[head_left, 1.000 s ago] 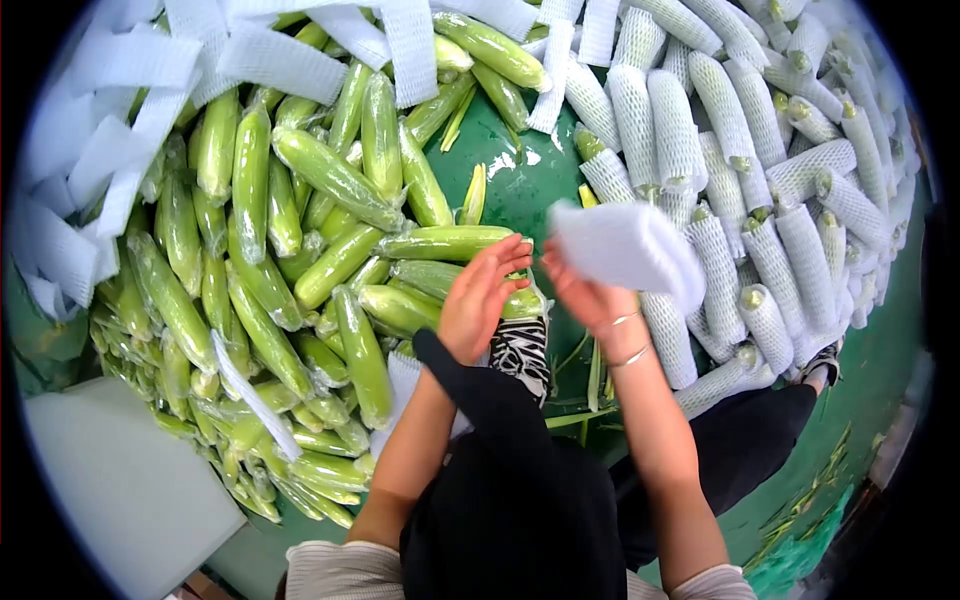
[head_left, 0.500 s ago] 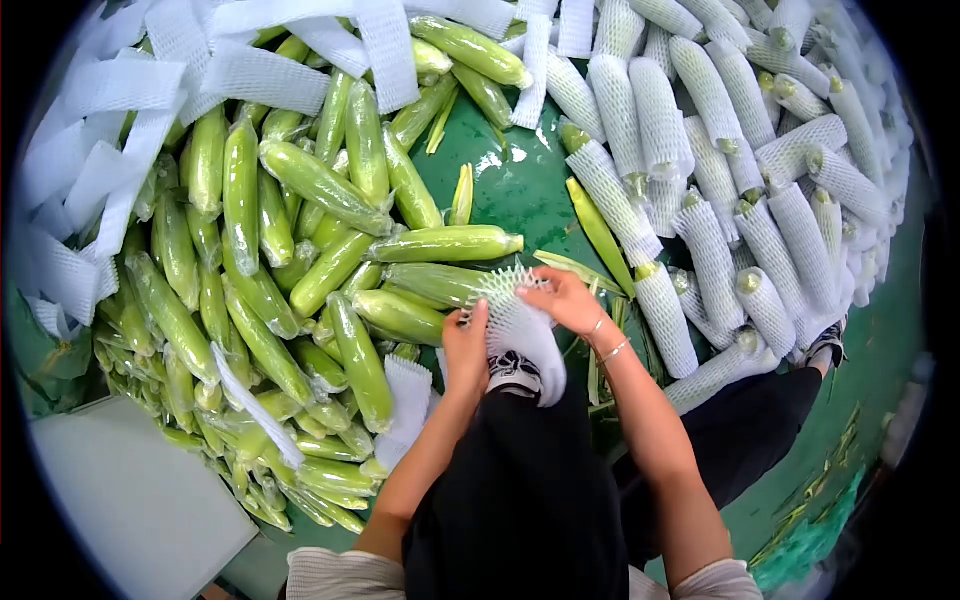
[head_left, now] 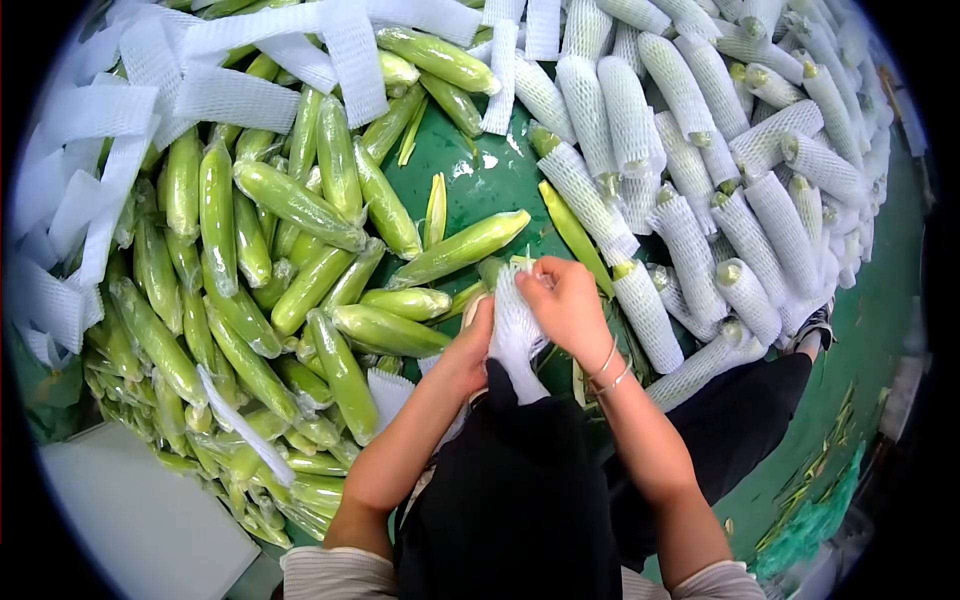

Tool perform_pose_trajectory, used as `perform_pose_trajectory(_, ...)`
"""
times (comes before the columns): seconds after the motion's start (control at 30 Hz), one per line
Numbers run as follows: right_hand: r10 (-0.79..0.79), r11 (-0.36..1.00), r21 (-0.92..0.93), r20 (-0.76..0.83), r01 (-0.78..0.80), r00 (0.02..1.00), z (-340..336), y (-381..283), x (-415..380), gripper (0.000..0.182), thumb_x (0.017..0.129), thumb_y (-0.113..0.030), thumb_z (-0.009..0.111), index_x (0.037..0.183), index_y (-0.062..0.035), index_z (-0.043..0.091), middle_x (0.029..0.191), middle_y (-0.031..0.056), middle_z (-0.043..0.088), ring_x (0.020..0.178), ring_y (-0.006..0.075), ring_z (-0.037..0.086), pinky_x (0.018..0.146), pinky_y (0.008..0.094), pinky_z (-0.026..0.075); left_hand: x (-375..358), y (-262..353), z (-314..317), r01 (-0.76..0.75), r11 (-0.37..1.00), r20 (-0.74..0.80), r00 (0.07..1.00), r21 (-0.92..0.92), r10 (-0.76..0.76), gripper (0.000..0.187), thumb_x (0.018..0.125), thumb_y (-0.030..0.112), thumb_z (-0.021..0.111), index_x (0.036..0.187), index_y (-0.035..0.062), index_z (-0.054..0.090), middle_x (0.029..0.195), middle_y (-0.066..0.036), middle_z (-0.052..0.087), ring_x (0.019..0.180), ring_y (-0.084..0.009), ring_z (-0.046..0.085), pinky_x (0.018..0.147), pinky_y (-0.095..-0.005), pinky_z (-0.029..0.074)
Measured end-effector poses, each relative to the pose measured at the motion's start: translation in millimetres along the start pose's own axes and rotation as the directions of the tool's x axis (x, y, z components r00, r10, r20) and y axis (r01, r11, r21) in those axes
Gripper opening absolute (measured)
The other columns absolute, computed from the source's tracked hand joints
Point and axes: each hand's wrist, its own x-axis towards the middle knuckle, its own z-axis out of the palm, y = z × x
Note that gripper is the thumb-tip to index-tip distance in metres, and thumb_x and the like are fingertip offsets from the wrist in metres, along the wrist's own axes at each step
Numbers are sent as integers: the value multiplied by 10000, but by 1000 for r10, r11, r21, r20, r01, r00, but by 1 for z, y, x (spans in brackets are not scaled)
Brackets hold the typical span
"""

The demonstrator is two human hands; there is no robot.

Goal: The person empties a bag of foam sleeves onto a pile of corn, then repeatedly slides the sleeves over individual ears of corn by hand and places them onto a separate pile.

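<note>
Between my hands is a white foam net sleeve (head_left: 515, 340), held upright above my dark trouser leg, its lower end narrow. My right hand (head_left: 567, 305) is closed with thumb and fingers pinching the sleeve's upper edge. On the sleeve's other side my left hand (head_left: 468, 350) is curled against it, its fingertips partly hidden. A green end of a film-wrapped vegetable (head_left: 490, 270) shows at the sleeve's mouth; how far it reaches inside is hidden. Just beyond lies a long green vegetable in clear film (head_left: 460, 250), apart from my hands.
A heap of film-wrapped green vegetables (head_left: 290, 205) fills the left. Flat foam sleeves (head_left: 235, 95) lie over its far side. Many vegetables in foam sleeves (head_left: 680, 150) are piled right. Leaf strips (head_left: 575, 235) lie on the green floor (head_left: 430, 150). A white box (head_left: 140, 510) stands lower left.
The sleeve's spread mouth has narrowed, and my hands have closed in around it. The vegetable lying behind it has shifted, and the one beyond now lies at a slant. The view has moved slightly.
</note>
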Motion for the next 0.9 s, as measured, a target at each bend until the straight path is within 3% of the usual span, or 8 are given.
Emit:
perform_pose_trajectory(0.1,113,985,127,11,-113,994,5,4,10,247,823,-157,627,666,23,563,531,1,474,508,53,394,451,265,307,-29,43,45,80,836,-452,866,543,211,302,904,281,547,869,-6,635,774,-59,635,628,-130,591,549,-275,460)
perform_pose_trajectory(0.27,382,651,627,218,-429,898,20,26,36,175,820,-123,632,719,18,612,648,16,585,545,72,497,495,229,366,30,43,-12,-330,761,-271,795,559,543,270,875,177,607,649,30,589,618,4,570,504,-47,463,454,-235,342)
perform_pose_trajectory(0.4,425,603,657,215,-452,879,29,26,44,155,820,-109,624,770,38,621,685,47,611,567,96,544,542,230,423,37,43,4,-509,779,-325,714,366,620,263,884,147,608,650,31,573,626,8,570,527,-45,461,488,-222,365)
perform_pose_trajectory(0.47,454,562,711,161,-422,876,34,24,43,181,803,-120,627,697,26,626,643,28,588,545,95,507,515,234,385,66,33,-45,-648,566,-171,568,510,805,260,890,148,604,663,28,569,635,-5,579,563,-50,489,516,-219,382)
perform_pose_trajectory(0.5,442,582,699,157,-416,883,39,30,43,183,804,-122,624,704,31,627,642,26,585,550,92,501,516,235,384,29,45,36,-692,567,-326,465,447,823,271,896,147,596,652,33,561,628,0,573,577,-45,482,523,-220,381)
perform_pose_trajectory(0.63,384,648,695,55,-312,922,77,78,44,215,817,-143,615,713,45,624,624,8,562,558,78,462,519,235,373,44,44,-17,-570,568,-279,516,594,810,290,899,182,600,647,49,547,616,30,513,550,-50,409,510,-225,340)
perform_pose_trajectory(0.7,455,647,702,-42,-298,889,80,72,42,220,827,-157,614,734,43,618,640,11,565,573,90,472,532,252,382,48,39,-15,-538,455,-282,374,709,883,295,898,214,608,659,55,544,613,36,490,548,-58,394,507,-224,325)
perform_pose_trajectory(0.9,697,81,979,77,-185,713,91,33,8,191,867,-155,577,902,32,584,863,97,614,767,166,571,690,296,467,53,37,1,-731,661,-493,517,171,700,289,909,246,588,714,34,567,680,-19,567,599,-93,494,538,-261,418)
